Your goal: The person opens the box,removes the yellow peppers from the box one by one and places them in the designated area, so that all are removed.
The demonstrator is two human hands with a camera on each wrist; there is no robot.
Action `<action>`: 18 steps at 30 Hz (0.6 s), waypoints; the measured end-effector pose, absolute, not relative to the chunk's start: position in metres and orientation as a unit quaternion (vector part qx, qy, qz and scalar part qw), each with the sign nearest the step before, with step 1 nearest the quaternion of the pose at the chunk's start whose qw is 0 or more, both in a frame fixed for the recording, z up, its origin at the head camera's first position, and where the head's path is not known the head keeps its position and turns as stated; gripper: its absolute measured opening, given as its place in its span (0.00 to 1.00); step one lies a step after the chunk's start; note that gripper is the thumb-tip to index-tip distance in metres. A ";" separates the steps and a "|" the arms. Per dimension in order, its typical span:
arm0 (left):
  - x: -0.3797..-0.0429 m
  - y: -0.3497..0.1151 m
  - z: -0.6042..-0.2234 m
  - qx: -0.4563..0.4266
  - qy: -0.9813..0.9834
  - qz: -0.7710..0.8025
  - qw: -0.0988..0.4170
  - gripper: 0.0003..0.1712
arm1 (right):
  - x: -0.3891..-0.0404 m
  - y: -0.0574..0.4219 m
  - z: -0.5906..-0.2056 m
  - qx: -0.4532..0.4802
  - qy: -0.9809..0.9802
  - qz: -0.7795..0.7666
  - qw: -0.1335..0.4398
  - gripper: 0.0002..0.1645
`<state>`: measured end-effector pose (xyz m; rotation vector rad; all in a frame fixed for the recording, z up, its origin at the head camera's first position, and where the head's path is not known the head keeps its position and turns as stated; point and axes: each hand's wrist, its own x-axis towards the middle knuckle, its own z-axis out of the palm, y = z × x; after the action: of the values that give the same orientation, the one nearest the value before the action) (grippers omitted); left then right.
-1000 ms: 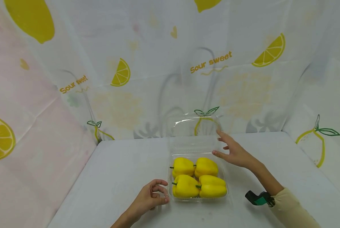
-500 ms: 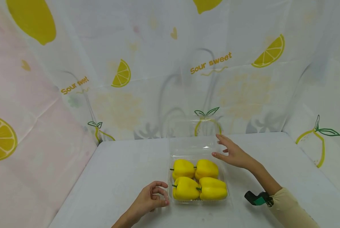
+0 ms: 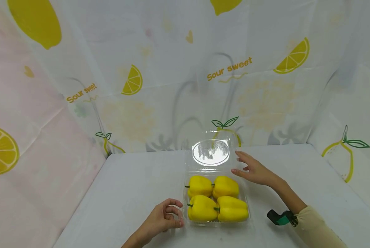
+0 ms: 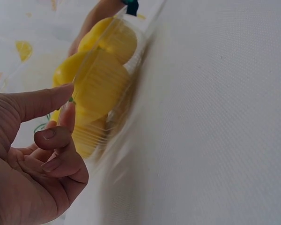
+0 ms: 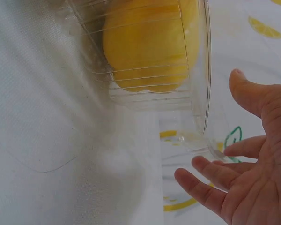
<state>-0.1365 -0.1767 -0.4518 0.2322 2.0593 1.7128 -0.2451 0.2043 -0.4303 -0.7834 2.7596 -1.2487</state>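
A clear plastic clamshell container [image 3: 216,224] sits on the white table with its lid [image 3: 211,153] raised at the back. Several yellow bell peppers [image 3: 202,208] with green stems lie inside in two rows. At the front left corner, my left hand [image 3: 164,217] pinches the container's rim between thumb and finger, which the left wrist view shows close up. My right hand [image 3: 255,171] is beside the lid's right edge, fingers spread and relaxed. In the right wrist view, its fingers [image 5: 201,187] reach past the lower part of the lid and grip nothing.
A white cloth printed with lemons [image 3: 130,81] hangs behind the table, with a pinkish cloth side [image 3: 27,137] at the left. A black and green wrist device [image 3: 281,218] is strapped on the right forearm, above the table.
The lid's top edge has sunk lower in the head view, and a bright reflection now shows on it. My right hand has come down slightly with it. The left hand keeps its hold.
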 end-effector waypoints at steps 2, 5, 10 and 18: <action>-0.136 -0.177 -0.451 0.084 0.746 0.620 0.227 0.28 | -0.245 0.204 -0.431 -0.247 0.884 -0.398 0.012 0.49; -0.136 -0.176 -0.450 0.086 0.745 0.620 0.232 0.28 | -0.245 0.204 -0.433 -0.240 0.888 -0.392 0.021 0.49; -0.135 -0.177 -0.449 0.094 0.743 0.619 0.238 0.27 | -0.246 0.203 -0.436 -0.228 0.893 -0.386 0.038 0.49; -0.135 -0.178 -0.448 0.097 0.735 0.624 0.249 0.28 | -0.245 0.204 -0.440 -0.228 0.893 -0.385 0.057 0.49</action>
<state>-0.1348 -0.1785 -0.4479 0.2653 2.0014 1.6994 -0.2455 0.2044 -0.4402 -0.6913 2.7066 -1.1674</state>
